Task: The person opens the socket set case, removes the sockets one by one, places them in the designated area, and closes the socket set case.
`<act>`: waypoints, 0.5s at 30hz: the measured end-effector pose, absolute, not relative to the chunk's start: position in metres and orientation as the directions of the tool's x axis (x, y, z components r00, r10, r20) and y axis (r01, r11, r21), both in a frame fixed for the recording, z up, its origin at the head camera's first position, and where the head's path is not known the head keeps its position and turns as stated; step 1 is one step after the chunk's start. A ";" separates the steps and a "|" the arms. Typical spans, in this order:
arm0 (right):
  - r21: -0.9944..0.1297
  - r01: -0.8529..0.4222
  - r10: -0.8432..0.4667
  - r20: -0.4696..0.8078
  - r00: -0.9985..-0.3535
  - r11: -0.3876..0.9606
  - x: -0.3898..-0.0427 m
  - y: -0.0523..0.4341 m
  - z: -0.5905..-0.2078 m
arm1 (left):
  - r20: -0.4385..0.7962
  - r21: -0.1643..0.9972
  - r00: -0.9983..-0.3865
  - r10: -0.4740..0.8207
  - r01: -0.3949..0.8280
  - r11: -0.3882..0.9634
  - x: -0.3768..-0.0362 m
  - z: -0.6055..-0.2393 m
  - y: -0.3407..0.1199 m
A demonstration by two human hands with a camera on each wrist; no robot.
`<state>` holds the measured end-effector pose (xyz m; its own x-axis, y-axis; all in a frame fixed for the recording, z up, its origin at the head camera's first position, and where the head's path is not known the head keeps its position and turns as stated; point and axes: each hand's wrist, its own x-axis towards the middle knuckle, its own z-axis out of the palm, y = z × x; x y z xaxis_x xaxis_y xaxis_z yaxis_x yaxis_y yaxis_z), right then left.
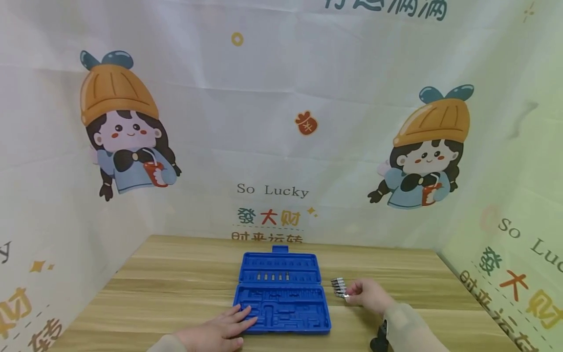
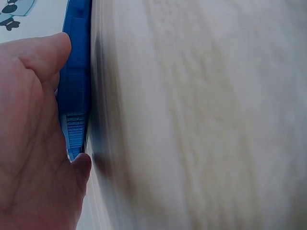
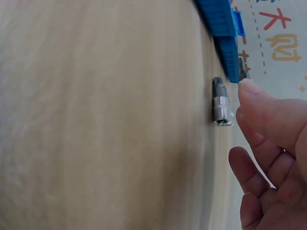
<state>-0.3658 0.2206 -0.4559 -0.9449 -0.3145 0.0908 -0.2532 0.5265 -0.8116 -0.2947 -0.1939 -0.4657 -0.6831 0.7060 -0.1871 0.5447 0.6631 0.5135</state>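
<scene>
An open blue plastic tool case lies on the table, moulded with recesses. My left hand rests on its near left corner, fingers spread over the edge; in the left wrist view the hand lies along the case's side. To the right of the case is a short row of metal bit sockets. Right at the row's near end, my right hand pinches a bit socket between thumb and forefinger. Its dark tip pokes past the thumb, and another bit socket lies on the table below.
Several small bits stand in a row in the case lid. The wooden table reaches back to a printed cloth backdrop. A black device sits at my right wrist.
</scene>
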 end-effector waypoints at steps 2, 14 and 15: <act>-0.805 -0.258 -0.311 0.097 -0.945 0.533 -0.365 0.221 -0.458 | -0.186 0.514 -0.683 0.706 0.545 0.662 -0.295 -0.466 -0.194; -0.709 -0.277 -0.273 0.123 -0.954 0.649 -0.363 0.215 -0.465 | -0.185 0.528 -0.676 0.714 0.544 0.652 -0.300 -0.475 -0.198; -0.700 -0.270 -0.262 0.123 -0.957 0.661 -0.363 0.214 -0.465 | -0.185 0.529 -0.675 0.715 0.545 0.651 -0.299 -0.474 -0.198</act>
<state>-0.3628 0.2138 -0.4650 -0.9573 -0.2617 0.1228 -0.2705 0.6609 -0.7000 -0.2994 -0.1977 -0.4744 -0.6748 0.7146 -0.1846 0.5448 0.6510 0.5286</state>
